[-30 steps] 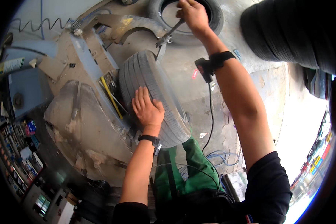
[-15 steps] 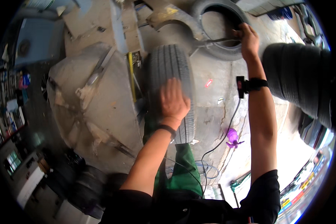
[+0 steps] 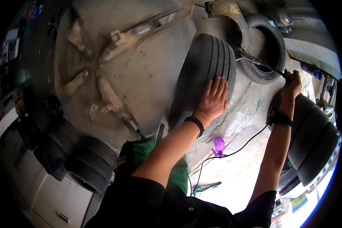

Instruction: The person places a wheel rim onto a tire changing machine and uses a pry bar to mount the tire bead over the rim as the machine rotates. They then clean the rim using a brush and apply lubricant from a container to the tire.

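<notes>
Resting flat on a black grooved rubber tyre [image 3: 201,68], the bare left hand [image 3: 213,98] lies unclenched and grasps nothing. The tyre stands upright beside the right edge of a round dusty grey metal turntable [image 3: 144,81]; the bare right hand [image 3: 292,83] is closed around the outer end of a slender dark metal lever [image 3: 270,67].

L hand [image 3: 212,100] lies flat on tread of upright car tyre [image 3: 199,68], just off R edge of tyre-changer turntable [image 3: 152,91]. I see R hand [image 3: 292,84] gripping end of metal lever [image 3: 268,66], which crosses above 2nd tyre [image 3: 259,77] lying on flr [image 3: 245,114]. Purple bottle [image 3: 219,145] nr 1st tyre; tyre stack [image 3: 311,138] out R.
</notes>
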